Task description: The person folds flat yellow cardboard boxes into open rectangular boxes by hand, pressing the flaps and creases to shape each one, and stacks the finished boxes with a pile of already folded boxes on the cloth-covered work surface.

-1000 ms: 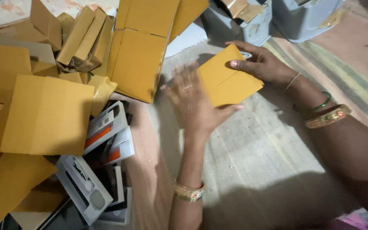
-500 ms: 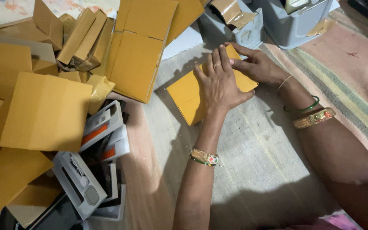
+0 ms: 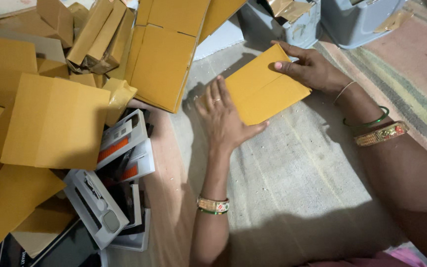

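A flat yellow-brown carton lies on the pale woven mat. The left hand presses its near edge, fingers spread, grip released. The right hand pinches its far corner. Bare mat opens below the carton; a heap of cartons crowds its left.

There is only one view, from a camera on the person's head. It looks steeply down and a little forward, from near, at the pale woven floor mat and both forearms, so no second view shares anything.
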Action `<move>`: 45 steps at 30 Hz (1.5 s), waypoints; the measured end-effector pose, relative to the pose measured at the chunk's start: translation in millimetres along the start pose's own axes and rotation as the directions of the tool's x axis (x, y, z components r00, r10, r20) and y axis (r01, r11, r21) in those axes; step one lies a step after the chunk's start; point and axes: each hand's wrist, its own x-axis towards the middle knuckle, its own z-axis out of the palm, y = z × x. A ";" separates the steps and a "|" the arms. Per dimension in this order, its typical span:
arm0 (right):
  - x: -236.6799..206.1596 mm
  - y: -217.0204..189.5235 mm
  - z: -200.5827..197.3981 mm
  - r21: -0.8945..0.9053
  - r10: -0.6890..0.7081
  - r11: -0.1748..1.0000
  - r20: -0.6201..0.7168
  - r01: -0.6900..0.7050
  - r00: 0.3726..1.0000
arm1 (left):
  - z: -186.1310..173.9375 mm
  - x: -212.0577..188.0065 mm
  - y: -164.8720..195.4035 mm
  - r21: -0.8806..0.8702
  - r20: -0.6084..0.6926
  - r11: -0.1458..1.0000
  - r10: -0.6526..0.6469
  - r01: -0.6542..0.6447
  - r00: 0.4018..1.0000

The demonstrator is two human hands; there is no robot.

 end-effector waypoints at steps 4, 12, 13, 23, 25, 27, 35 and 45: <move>0.8 -1.7 0.1 -0.007 0.009 1.000 0.003 -0.009 1.000 | 15.4 -18.9 -21.3 -0.302 -0.214 0.952 -0.014 -0.052 0.977; 5.5 6.7 11.5 0.051 0.003 0.999 0.030 -0.005 1.000 | 65.2 -16.5 -37.9 -1.000 0.006 -0.013 -0.431 0.001 0.903; 9.1 8.7 11.4 0.037 -0.045 0.998 0.049 0.043 0.998 | 68.0 -16.8 -38.6 -0.999 -0.003 -0.040 -0.421 -0.022 0.907; 17.1 32.6 21.0 -0.198 -0.067 0.978 -0.027 0.060 0.997 | 67.6 -17.9 -38.2 -0.991 0.019 -0.129 -0.391 -0.035 0.920; 15.1 31.1 20.5 -0.293 -0.205 0.936 -0.011 0.193 0.979 | 67.2 -19.9 -38.3 -0.992 0.033 -0.127 -0.386 -0.018 0.922; 13.3 28.0 21.4 -0.263 -0.110 0.960 -0.026 0.099 0.994 | 67.3 -21.3 -38.9 -0.990 0.041 -0.138 -0.376 -0.012 0.926; 11.5 22.8 24.9 -0.210 -0.055 0.977 -0.042 0.045 0.998 | 66.4 -18.7 -39.7 -0.991 0.029 -0.130 -0.377 -0.022 0.926; 2.7 10.3 22.2 -0.420 -0.024 0.907 -0.138 -0.036 0.990 | 65.1 -16.9 -49.0 -0.995 0.044 -0.096 -0.350 0.011 0.936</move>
